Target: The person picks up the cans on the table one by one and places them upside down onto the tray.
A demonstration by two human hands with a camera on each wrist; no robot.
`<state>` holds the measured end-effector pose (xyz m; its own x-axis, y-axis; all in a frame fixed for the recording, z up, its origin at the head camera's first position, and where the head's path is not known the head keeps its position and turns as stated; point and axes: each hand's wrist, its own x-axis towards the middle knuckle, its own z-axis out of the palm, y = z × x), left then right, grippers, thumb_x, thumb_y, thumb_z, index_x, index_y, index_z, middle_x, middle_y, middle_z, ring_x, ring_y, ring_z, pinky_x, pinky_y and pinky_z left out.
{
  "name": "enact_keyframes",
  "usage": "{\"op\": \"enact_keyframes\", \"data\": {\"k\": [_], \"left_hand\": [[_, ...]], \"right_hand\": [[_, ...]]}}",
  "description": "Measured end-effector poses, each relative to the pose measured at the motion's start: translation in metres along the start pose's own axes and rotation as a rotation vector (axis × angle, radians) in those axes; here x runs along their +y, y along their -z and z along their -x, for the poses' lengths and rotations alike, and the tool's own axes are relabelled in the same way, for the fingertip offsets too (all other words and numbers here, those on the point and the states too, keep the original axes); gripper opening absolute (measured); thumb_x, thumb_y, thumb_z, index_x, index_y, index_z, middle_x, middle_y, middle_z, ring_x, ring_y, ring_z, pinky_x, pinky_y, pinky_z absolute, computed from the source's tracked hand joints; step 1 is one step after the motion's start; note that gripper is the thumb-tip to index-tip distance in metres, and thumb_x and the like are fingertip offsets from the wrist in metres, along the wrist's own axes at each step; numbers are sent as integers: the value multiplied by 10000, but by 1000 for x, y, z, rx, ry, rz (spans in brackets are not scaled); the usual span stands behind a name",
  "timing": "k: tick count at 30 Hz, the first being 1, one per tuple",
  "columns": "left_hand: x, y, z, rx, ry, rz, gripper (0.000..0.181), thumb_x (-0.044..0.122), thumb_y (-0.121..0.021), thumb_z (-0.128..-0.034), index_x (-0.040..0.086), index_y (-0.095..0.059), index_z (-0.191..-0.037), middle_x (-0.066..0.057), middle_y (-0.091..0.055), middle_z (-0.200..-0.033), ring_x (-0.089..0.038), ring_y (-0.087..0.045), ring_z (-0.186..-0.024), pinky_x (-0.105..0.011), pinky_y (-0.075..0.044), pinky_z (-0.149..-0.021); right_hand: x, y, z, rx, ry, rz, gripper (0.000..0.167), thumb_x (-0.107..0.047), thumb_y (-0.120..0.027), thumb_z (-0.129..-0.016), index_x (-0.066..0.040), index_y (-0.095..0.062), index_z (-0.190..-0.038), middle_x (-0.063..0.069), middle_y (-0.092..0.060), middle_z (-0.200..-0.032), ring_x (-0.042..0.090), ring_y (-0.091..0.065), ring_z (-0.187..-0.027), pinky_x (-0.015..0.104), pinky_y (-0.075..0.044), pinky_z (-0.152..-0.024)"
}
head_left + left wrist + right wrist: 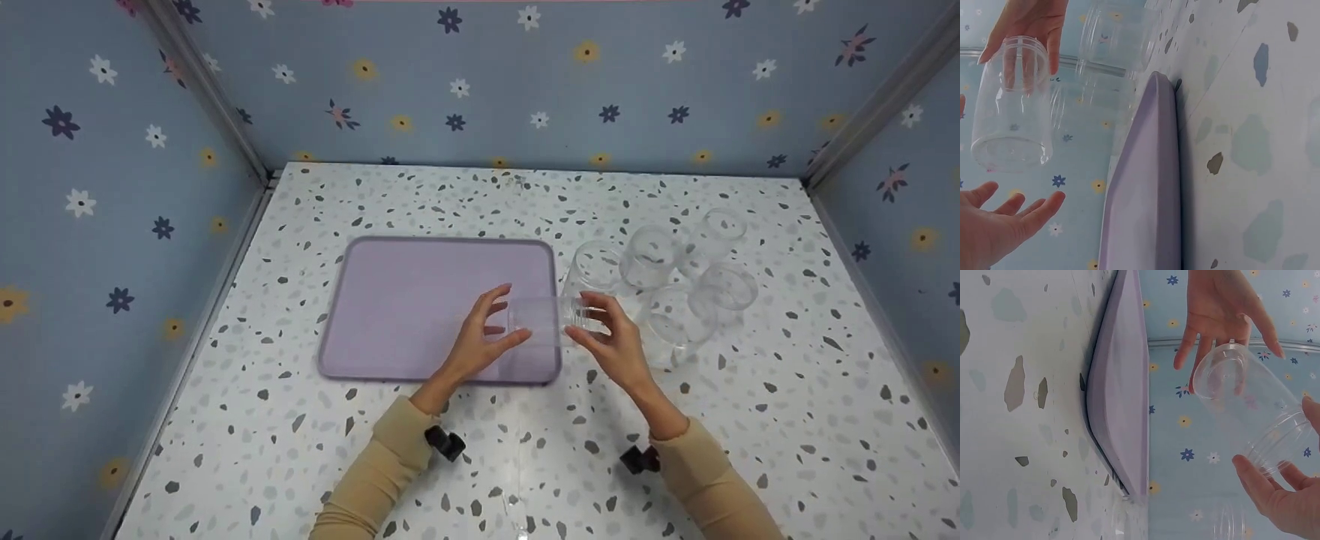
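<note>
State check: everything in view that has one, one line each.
Held jar: sideways, off the table, looks empty
Other jars: standing grouped, look empty
Tray: lying flat
Right hand: grips the held jar's neck end
Left hand: fingers spread by its base, contact unclear

There is room to pass over the surface (277, 315) behind and left of the tray (412, 300); a held jar (538, 319) blocks its right edge, clustered jars (651, 259) the space beyond.

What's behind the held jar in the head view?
The purple tray and some speckled table show through the clear jar; whatever the right hand covers can't be seen.
</note>
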<state>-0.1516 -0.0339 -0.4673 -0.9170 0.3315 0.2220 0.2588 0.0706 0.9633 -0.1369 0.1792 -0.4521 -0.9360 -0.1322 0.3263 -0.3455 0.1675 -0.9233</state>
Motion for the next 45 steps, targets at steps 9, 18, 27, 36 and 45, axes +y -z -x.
{"op": "enact_keyframes", "data": {"k": [9, 18, 27, 36, 45], "left_hand": [[-2, -2, -1, 10, 42, 147, 654, 86, -650, -791, 8, -302, -1339, -180, -310, -1337, -325, -387, -1149, -355, -467, -777], [-3, -4, -4, 54, -57, 253, 567, -46, -607, -788, -69, -344, -1289, -243, -346, -1241, -384, -424, -1065, -348, -485, -731], [-6, -3, -3, 84, -69, 295, 547, -71, -607, -783, -102, -365, -1272, -322, -364, -1190, -394, -451, -1027, -286, -492, -712], [-5, -2, -4, 117, -86, 318, 553, -101, -612, -764, -125, -368, -1259, -265, -400, -1156, -474, -414, -1014, -292, -495, -694], [-3, 3, -4, 144, -51, 272, 567, -61, -641, -758, -110, -379, -1259, -289, -384, -1183, -391, -455, -1012, -369, -498, -742]], "right_hand": [[0, -8, 1, 7, -86, -91, 435, 35, -604, -805, 89, -430, -1200, 218, -475, -1118, 366, -495, -989, 261, -503, -701], [3, -13, -4, 21, -56, -135, 404, 98, -541, -822, 159, -392, -1193, 323, -446, -1119, 370, -503, -964, 234, -461, -777], [5, -15, -5, 12, -82, -183, 394, 99, -522, -833, 159, -383, -1197, 309, -433, -1143, 474, -441, -989, 239, -465, -777], [3, -15, -9, -16, -97, -154, 416, 86, -527, -836, 147, -379, -1220, 306, -436, -1145, 444, -459, -995, 276, -455, -786], [-2, -10, -14, -111, -117, -107, 447, 62, -512, -855, 126, -354, -1268, 333, -408, -1200, 462, -427, -1067, 212, -455, -775]]}}
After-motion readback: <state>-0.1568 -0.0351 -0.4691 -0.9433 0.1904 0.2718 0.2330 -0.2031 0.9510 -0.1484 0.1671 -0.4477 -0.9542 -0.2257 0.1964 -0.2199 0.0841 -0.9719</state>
